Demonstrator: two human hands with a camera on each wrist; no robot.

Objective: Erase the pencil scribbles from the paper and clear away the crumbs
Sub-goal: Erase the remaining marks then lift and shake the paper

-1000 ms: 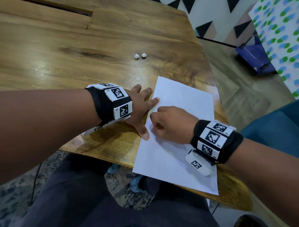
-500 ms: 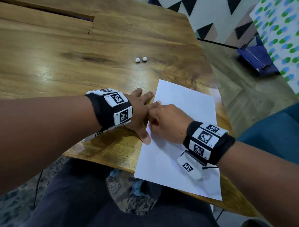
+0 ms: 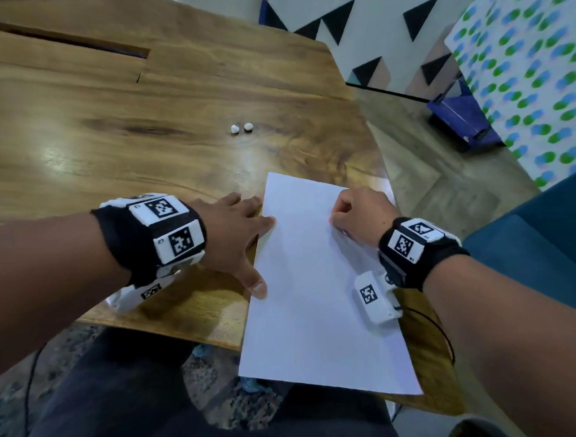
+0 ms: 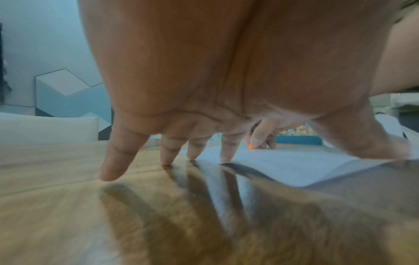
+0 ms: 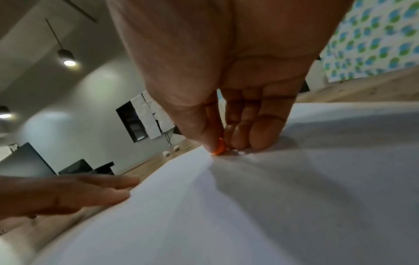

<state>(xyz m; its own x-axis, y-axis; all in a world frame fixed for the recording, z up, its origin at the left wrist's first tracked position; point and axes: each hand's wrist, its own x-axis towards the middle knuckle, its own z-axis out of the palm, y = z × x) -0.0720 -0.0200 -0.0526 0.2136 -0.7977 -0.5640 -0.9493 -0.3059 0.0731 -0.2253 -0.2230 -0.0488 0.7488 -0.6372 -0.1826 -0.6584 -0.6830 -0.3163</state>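
Wood grain runs across the table (image 3: 124, 151), and the white paper (image 3: 310, 285) lies at its 5 o'clock corner with its near end overhanging the edge toward the person's lap. The right hand (image 3: 362, 215) has its grip clenched on a small orange eraser (image 5: 219, 148), pinched between thumb and fingertips and pressed to the sheet near its far right part. The left hand (image 3: 233, 235) lies spread and released, most fingers on the wood at 9 o'clock of the sheet, only the index tip and thumb reaching its left edge. That light hold is the main risk: a firm stroke away from the anchoring side would likely drag or buckle the sheet, and the right wrist view already shows a soft ridge running from the eraser. The overhang could let the page tip or slide off if the left hand lifts. No scribbles or crumbs can be made out on the paper, so missed marks are possible. Two small white lumps (image 3: 241, 128) sit well apart at 12 o'clock.
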